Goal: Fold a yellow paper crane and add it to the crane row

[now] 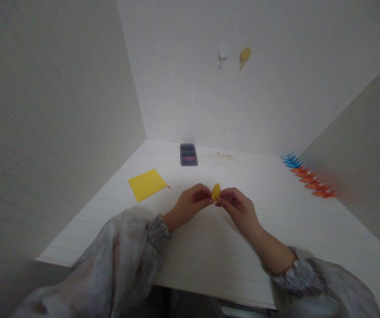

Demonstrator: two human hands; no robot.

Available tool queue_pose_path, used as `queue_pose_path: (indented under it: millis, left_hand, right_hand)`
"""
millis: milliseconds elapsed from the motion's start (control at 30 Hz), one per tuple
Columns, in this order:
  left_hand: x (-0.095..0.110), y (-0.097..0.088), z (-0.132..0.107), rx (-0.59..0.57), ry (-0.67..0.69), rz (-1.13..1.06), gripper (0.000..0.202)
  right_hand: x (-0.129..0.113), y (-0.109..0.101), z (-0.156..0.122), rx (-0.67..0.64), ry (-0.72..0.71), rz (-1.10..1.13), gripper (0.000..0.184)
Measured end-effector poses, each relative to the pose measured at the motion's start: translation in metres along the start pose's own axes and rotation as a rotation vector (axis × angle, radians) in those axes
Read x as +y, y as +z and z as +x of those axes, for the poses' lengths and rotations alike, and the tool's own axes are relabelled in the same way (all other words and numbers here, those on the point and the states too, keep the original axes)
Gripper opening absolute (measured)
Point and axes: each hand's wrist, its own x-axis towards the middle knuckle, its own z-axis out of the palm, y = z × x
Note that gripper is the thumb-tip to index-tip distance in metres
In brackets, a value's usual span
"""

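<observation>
A small folded yellow paper piece (215,192) is held above the white table (209,247) between both hands. My left hand (191,204) pinches its left side, fingers curled, a ring on one finger. My right hand (238,207) pinches its right side with closed fingertips. Both wrists wear loose grey sleeves.
A flat yellow paper square (147,184) lies to the left. A dark small box (188,154) sits at the back. A row of blue folded paper figures (291,160) and orange folded paper figures (314,182) lines the right wall. Two small shapes, white (223,53) and yellow (244,55), hang on the back wall.
</observation>
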Motion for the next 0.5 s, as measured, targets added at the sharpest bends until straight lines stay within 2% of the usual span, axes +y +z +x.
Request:
queue_pose_path:
  millis: [167,500]
  left_hand:
    - [0.0008,0.0004,0.0024,0.033,-0.041,-0.140,0.022]
    - [0.0055,0.0005,0.0020,0.034,-0.074,-0.206,0.024]
  right_hand:
    - [0.0025,0.0017,0.0008,0.015,-0.001,0.080,0.021]
    - [-0.0014,0.0011,-0.0005,0.017,0.025,0.165,0.023]
